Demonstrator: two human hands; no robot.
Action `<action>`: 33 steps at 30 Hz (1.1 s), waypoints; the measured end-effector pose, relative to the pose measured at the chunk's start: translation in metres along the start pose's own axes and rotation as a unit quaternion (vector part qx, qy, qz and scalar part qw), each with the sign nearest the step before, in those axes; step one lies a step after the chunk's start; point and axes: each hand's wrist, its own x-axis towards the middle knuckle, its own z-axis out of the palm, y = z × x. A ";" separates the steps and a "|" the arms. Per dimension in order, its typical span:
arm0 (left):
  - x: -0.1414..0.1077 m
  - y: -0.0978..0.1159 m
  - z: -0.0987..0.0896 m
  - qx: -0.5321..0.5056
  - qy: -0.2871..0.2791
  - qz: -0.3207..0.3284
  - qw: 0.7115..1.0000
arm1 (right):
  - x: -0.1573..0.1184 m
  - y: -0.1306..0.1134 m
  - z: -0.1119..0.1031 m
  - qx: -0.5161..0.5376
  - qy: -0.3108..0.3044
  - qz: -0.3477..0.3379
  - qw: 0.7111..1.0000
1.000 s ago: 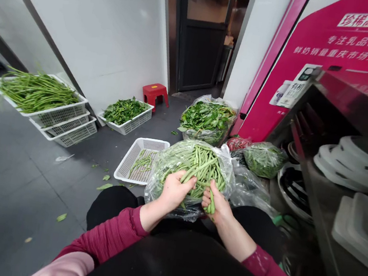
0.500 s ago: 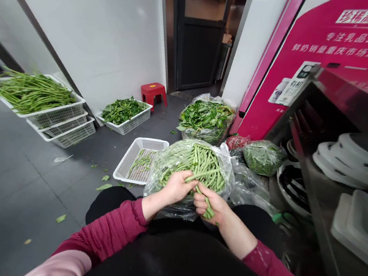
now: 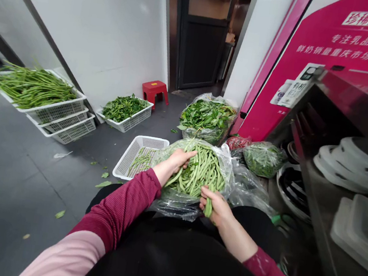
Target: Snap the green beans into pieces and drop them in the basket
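Observation:
A clear plastic bag (image 3: 164, 199) full of long green beans (image 3: 205, 169) sits between my knees. My left hand (image 3: 180, 159) reaches over the left side of the beans, its index finger stretched out and the other fingers partly bent against the pile. Whether a bean lies under those fingers is hidden. At the bag's near right edge, my right hand (image 3: 217, 206) is closed around a small bunch of green bean pieces (image 3: 208, 207), whose ends stick out below the fingers.
Left of the bag stands a white basket (image 3: 123, 163) with a few bean pieces. Leafy greens fill another basket (image 3: 134, 123) and a bag (image 3: 208, 116) farther back. Stacked baskets (image 3: 74, 131) stand left, a red stool (image 3: 155, 88) behind, a metal shelf (image 3: 320, 195) at right.
My left hand has left my right hand and moved up and left onto the beans; the long bean it held across the bag is no longer seen there. My right hand keeps its bunch.

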 end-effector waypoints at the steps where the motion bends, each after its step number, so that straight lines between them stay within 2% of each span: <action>1: 0.003 -0.001 0.000 -0.010 -0.013 -0.039 0.999 | 0.001 0.004 -0.001 -0.022 -0.010 -0.013 1.000; 3: 0.005 -0.005 0.001 -0.002 -0.033 -0.079 0.996 | 0.001 0.010 0.002 -0.084 -0.031 -0.044 0.995; 6: 0.005 -0.014 0.005 -0.016 -0.011 -0.059 0.998 | -0.003 0.013 0.011 -0.187 -0.055 -0.057 0.979; 9: 0.005 -0.017 0.010 -0.035 0.026 -0.017 0.999 | -0.006 0.014 0.017 -0.236 -0.100 -0.016 0.967; 12: 0.005 -0.016 0.012 -0.051 0.057 0.024 0.997 | -0.007 0.017 0.019 -0.229 -0.116 -0.012 0.967; 17: 0.002 -0.018 0.017 -0.082 0.089 0.061 0.991 | -0.007 0.020 0.018 -0.239 -0.079 -0.049 0.967; 24: 0.002 -0.023 0.022 -0.120 0.103 0.043 0.986 | -0.005 0.023 0.014 -0.256 -0.050 -0.078 0.962; 33: 0.002 -0.021 0.025 -0.126 0.107 0.043 0.985 | -0.012 0.023 0.011 -0.195 -0.104 -0.041 0.974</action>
